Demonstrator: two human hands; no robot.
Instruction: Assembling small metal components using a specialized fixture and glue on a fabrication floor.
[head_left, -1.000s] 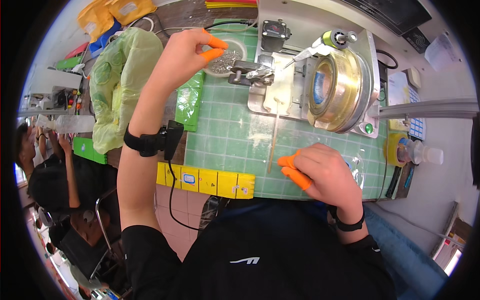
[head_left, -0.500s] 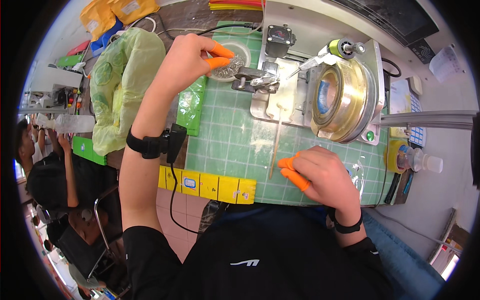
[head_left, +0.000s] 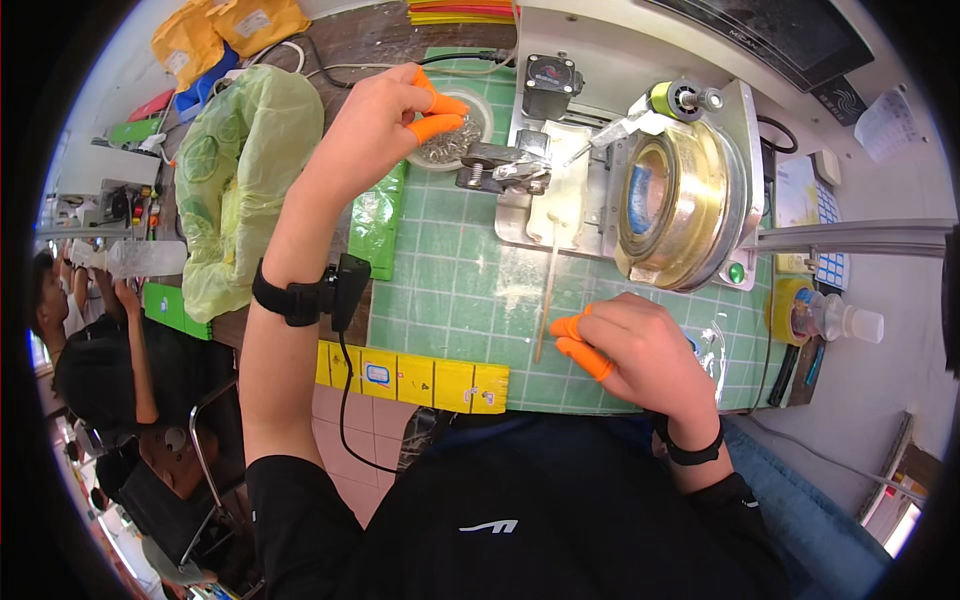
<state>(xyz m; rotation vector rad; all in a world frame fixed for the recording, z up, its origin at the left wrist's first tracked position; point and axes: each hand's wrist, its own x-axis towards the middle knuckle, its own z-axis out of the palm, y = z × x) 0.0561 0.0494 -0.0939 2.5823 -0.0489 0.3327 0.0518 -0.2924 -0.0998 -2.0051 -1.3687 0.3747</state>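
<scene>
My left hand, with orange finger cots on thumb and forefinger, reaches over a round white dish. Its two fingertips come close together at the pile of small metal pieces there; whether anything is between them is hidden. Lower right, my right hand rests near the mat's front with its cot-covered thumb and forefinger drawn together. What they hold, if anything, is too small to make out. Just left of those tips lies a thin wooden stick, its far end on the cream pad of the machine.
The machine carries a metal clamp and a large clear-yellow reel. A green cutting mat lies beneath, with a yellow strip along its front. A bag-lined bin stands left; a tape roll sits right.
The whole view has shifted slightly. Against the dish, my left fingertips have moved a little to the right and closer together. My right hand has hardly moved.
</scene>
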